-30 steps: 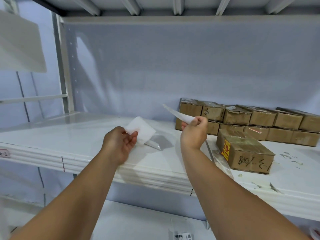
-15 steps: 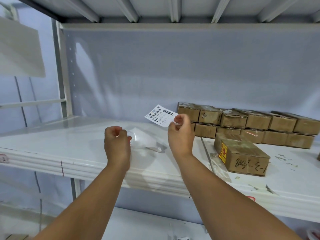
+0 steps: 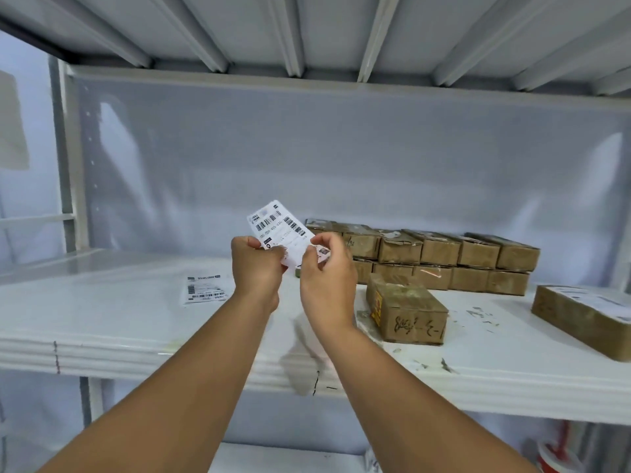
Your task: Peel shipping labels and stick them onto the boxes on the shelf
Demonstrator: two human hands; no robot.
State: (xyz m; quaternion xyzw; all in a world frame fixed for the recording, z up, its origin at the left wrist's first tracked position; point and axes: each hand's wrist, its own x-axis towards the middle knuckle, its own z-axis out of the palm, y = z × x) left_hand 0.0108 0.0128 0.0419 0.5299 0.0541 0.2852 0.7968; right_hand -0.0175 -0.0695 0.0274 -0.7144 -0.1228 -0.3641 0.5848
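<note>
Since earlier, the left hand (image 3: 256, 266) had joined the right hand (image 3: 326, 271); both grips pinched the shipping label (image 3: 280, 232), long axis roughly upright, above the shelf (image 3: 102, 319). The nearest box (image 3: 406, 308) lay lower right, nearer the right hand.

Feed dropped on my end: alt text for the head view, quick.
The left hand and right hand pinch the lower edge of a barcoded shipping label, held up above a white shelf. A second label lies flat on it to the left; brown cardboard boxes are stacked at back right, with one box nearer.
</note>
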